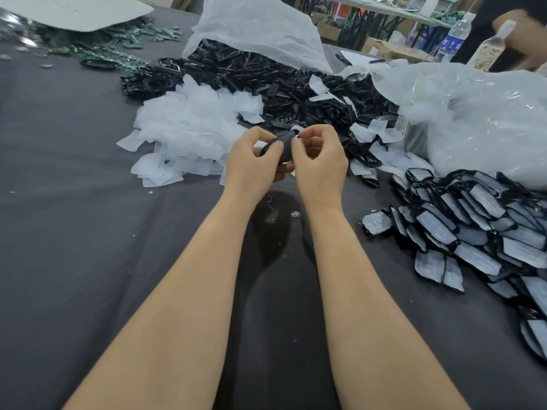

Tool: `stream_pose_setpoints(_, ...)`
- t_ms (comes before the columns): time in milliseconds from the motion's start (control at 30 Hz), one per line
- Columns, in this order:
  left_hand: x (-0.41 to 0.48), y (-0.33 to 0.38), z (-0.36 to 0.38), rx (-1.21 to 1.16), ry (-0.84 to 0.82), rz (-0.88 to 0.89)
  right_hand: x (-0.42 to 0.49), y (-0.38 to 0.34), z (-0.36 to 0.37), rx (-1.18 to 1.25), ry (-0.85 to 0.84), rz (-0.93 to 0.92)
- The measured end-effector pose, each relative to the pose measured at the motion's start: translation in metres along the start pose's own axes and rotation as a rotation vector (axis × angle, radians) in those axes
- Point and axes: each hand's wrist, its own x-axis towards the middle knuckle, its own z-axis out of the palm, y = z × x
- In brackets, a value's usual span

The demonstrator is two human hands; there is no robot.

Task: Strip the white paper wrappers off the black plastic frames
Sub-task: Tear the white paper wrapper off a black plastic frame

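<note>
Both my hands hold one black plastic frame [281, 145] above the grey table. My left hand [251, 161] grips its lower left side with thumb on top. My right hand [319, 156] pinches a bit of white wrapper at the frame's upper right end. A heap of loose white wrappers [189, 134] lies just left of and behind my hands. Bare black frames [284, 84] are piled further back. A pile of wrapped frames [479, 232] lies at the right.
Clear plastic bags [473, 113] bulge at the back right, and another white bag [254, 28] stands behind the black pile. Green parts [97, 45] are scattered at the back left. Another person's hand holds a bottle [491, 45] at the top right. The table cloth [74, 202] is dark grey.
</note>
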Motion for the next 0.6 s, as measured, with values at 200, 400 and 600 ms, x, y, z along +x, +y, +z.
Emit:
stream_pose_setpoints(200, 0.0006, -0.0005, 0.0005, 0.010, -0.006, 0.008, 0.0043, 0.0003, 0.0012, 0.259, -0.094, 0.280)
stream_pose_setpoints(400, 0.0007, -0.0015, 0.0010, 0.013, -0.040, 0.008, 0.0066, -0.0009, -0.0016, 0.440, -0.124, 0.414)
stream_pose_setpoints(600, 0.0012, -0.0027, 0.0008, 0.003, -0.032, -0.007, 0.0059, -0.0017, 0.0007, 0.468, -0.134, 0.444)
